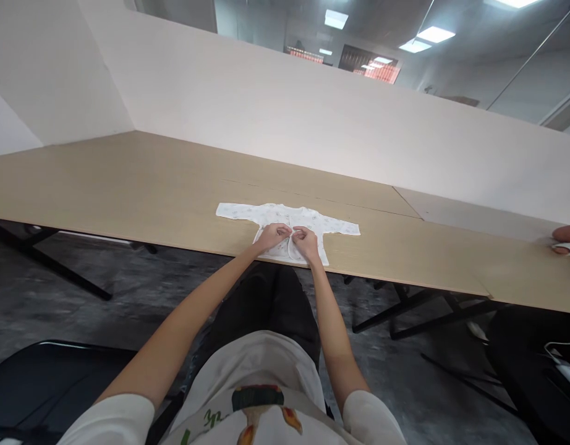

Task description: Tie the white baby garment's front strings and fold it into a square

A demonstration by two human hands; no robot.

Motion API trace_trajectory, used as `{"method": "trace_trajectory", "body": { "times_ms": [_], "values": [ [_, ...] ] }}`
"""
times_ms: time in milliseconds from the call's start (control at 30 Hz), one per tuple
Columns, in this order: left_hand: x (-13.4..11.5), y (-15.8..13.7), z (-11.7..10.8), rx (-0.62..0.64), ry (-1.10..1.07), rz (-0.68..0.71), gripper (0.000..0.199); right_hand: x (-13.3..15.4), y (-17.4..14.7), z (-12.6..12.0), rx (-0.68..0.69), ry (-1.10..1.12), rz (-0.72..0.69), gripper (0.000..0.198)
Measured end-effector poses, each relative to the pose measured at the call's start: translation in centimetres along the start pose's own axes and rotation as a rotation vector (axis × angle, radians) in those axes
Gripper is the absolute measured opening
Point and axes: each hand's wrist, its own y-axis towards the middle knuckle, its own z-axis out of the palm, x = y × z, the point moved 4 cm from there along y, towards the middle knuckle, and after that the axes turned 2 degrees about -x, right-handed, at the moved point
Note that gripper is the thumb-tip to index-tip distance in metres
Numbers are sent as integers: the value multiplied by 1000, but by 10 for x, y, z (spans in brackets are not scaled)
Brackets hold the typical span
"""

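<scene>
Head view shows us working at a long wooden table (127, 185), with a small white baby shirt (285, 217) spread flat just in front of us, close to the table's near edge. Our left hand (272, 235) and right hand (306, 241) meet at the middle of the shirt's front, fingertips pinched together on the cloth where the two front panels join; whether a tie or snap sits between the fingers is too small to tell. One sleeve stretches out flat beyond our left hand, the other beyond our right, both lying smooth on the wood.

Around the hands we see little else on the tabletop. Far off past our right hand, at the picture's border, another person's hand (567, 238) rests on the table with a bit of white cloth under it, well apart from ours. Beyond the shirt a pale partition wall (313, 117) rises along the table's far side. Nothing stands between our hands and the shirt.

Bare wood runs wide to either side of the hands and ahead of them up to the partition. The near edge lies just under our wrists. Below it a dark chair (48, 377) sits beside our left arm.
</scene>
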Motion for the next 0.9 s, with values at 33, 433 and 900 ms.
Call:
{"method": "trace_trajectory", "body": {
  "times_ms": [33, 433, 900],
  "values": [
    [0, 0, 0, -2, -13, 2, 31, 0, 0, 0, 7, 4, -4, 35],
    [11, 2, 4, 7, -88, -30, 34, -5, 1, 6, 14, 48, -82, 34],
    [-3, 1, 1, -12, 90, -14, 26, -2, -1, 3, -18, 73, 13, 26]
  ]
}}
